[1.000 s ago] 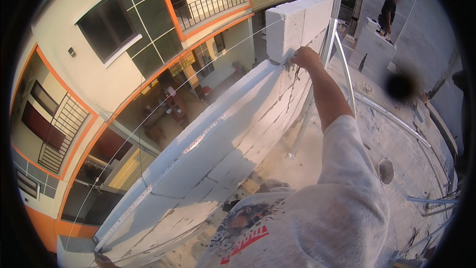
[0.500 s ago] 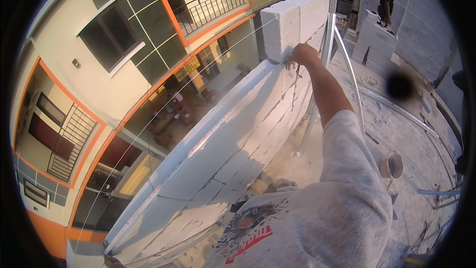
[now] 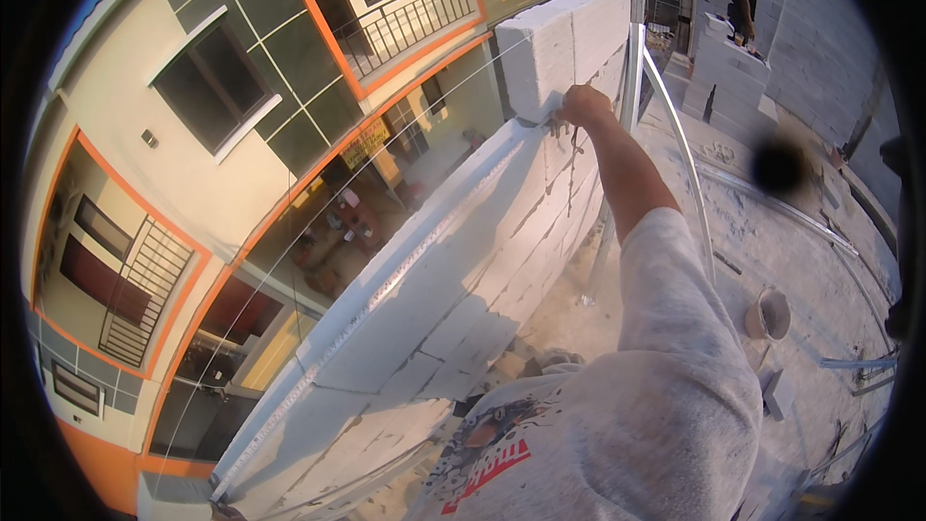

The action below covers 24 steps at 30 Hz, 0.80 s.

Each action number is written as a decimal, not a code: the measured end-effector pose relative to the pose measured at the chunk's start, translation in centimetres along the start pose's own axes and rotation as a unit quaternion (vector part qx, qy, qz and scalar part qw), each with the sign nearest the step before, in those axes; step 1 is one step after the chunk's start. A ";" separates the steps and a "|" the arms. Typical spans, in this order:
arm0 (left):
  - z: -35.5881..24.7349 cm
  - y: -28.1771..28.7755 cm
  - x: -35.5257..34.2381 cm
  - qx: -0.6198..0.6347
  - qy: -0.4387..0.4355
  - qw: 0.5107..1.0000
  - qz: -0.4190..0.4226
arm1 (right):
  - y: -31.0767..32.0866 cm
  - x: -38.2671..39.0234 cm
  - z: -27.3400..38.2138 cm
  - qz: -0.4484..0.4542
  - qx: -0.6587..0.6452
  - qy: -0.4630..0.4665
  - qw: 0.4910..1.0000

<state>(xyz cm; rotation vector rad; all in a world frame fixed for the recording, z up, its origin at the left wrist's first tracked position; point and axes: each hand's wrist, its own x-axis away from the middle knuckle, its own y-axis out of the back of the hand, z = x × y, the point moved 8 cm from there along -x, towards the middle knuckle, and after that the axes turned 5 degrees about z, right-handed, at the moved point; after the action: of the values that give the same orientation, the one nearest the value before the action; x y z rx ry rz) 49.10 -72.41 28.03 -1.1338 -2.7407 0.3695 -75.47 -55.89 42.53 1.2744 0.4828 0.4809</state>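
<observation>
Strip (image 3: 391, 280) along top of wall (image 3: 424, 318), between both hands. Lower courses laid; upper blocks (image 3: 542, 66) only at far end, strip stretch lower. Right hand (image 3: 583, 106) curled, can't tell if gripping; left hand (image 3: 228, 513) mostly cropped, can't tell.

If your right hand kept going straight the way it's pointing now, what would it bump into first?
Most likely the raised white block at the far end of the wall: the right hand is already at its lower edge, though exact depth and contact are unclear.
</observation>
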 end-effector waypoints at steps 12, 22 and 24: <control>-2.0 -2.1 3.1 -0.045 -0.042 0.998 0.009 | 0.5 0.6 0.2 0.002 -0.004 -0.015 1.000; -3.3 -0.5 2.2 -0.146 -0.139 0.978 0.049 | 0.0 -0.1 -0.1 -0.004 -0.006 -0.002 1.000; -5.0 -1.5 2.8 -0.306 -0.289 0.901 0.101 | -0.2 -0.3 -0.2 -0.003 -0.011 0.001 1.000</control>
<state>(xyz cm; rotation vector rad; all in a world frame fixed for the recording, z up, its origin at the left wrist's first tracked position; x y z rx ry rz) 47.25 -70.59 33.36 -1.6919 -3.3970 -0.2084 -75.82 -55.91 42.34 1.2520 0.4816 0.4800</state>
